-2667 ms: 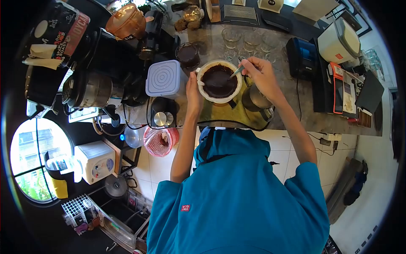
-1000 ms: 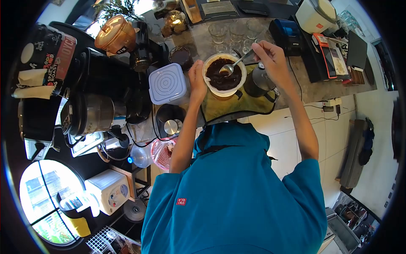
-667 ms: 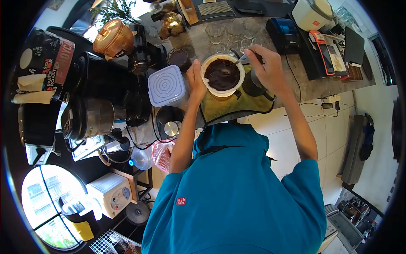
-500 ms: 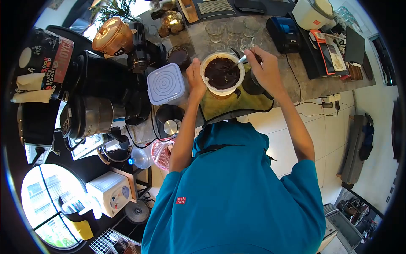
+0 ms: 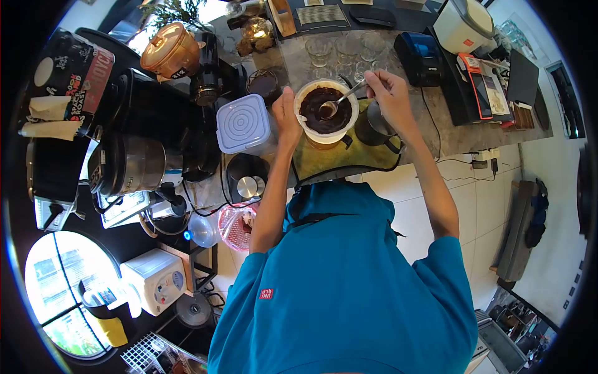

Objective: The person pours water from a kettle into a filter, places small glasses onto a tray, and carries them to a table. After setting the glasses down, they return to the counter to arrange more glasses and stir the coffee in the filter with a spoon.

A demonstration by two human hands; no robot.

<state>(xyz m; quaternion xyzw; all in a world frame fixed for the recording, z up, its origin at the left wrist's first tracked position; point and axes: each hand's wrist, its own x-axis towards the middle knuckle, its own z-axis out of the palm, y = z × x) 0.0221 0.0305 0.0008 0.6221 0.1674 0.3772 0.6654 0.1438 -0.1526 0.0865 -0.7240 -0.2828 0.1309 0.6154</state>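
Note:
A white coffee dripper [image 5: 328, 136] with a paper filter is full of dark wet coffee grounds [image 5: 321, 124]. It sits on an amber-looking vessel, mostly hidden below it. My left hand [image 5: 287, 119] is against the dripper's left side, gripping it near its small handle; the fingertips are partly hidden. Between the fingers of my right hand [image 5: 389, 96] is the handle of a metal spoon [image 5: 352, 91]. The spoon's bowl is over the grounds, with its inner side showing. A dark metal pitcher [image 5: 372, 126] stands just right of the dripper, on a green-yellow mat [image 5: 330, 163].
Left of my left hand is a lidded plastic container [image 5: 243, 123]. Several clear glasses [image 5: 346, 47] stand behind the dripper. A blue-black printer [image 5: 417, 56] is at the back right, its cable running down the counter. A coffee machine [image 5: 134, 163] fills the left side.
The spoon has risen out of the grounds and its bowl now shows, further left. My right hand has shifted slightly. My left hand stays at the dripper.

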